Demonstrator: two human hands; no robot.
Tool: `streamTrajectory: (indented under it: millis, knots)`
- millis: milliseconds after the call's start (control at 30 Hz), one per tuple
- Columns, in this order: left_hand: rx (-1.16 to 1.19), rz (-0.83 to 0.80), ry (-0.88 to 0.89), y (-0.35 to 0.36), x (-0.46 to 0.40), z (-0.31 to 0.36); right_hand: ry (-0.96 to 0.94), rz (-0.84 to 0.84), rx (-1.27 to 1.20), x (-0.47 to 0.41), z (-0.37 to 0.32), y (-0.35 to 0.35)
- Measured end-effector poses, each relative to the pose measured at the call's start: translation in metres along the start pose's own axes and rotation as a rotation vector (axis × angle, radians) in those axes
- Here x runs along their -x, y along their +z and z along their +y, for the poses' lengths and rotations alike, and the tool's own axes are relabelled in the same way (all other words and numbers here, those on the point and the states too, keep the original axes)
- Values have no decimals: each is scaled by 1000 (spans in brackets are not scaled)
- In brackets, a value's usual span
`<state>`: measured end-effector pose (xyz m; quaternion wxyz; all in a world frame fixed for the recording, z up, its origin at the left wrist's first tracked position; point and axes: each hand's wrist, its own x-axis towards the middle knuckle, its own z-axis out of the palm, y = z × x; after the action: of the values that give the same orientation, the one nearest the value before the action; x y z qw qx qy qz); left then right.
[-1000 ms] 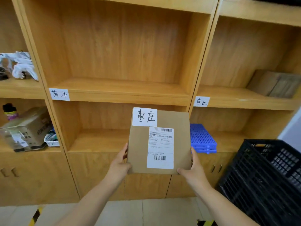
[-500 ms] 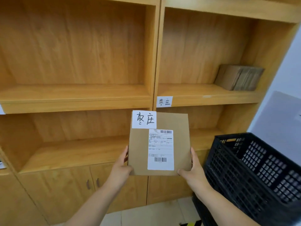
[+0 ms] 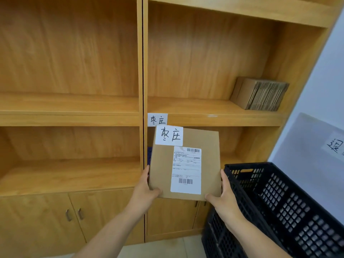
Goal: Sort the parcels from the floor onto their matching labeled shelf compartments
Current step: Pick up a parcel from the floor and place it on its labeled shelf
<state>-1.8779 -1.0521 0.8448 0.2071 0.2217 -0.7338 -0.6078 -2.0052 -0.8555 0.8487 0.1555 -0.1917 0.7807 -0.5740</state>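
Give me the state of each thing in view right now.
parcel: held upright in both hands, handwritten tag facing the camera
left hand: gripping its lower left edge
right hand: gripping its lower right edge
cabinet doors: closed
black crate: tilted
flattened cartons: stacked on the shelf

Head camera faces forward and slightly down, close to the shelf unit (image 3: 143,71).

The brown parcel (image 3: 186,164) hides all but a blue sliver (image 3: 149,155) of something on the lower shelf and covers the bottom edge of the shelf label (image 3: 157,119), its shipping label's (image 3: 186,170) small print is illegible, and the frame's right edge crops the black crate (image 3: 290,205) and a handwritten sign (image 3: 336,146).
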Motion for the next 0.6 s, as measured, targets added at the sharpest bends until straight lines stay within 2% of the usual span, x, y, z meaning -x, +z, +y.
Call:
streamTrajectory:
  millis: [133,267,433,600]
  knots:
    - [-156,16,44,8,-33,9,-39,13,-17,-29,-9,-9]
    - [-178,44,97,10,-71,19,-91,20,-16,-68,-24,-12]
    - [-322,137,247,9,-118,50,-181,34,30,-124,-58,-15]
    - [-471,152,355,3,-175,79,-274,87,47,-181,-96,-18]
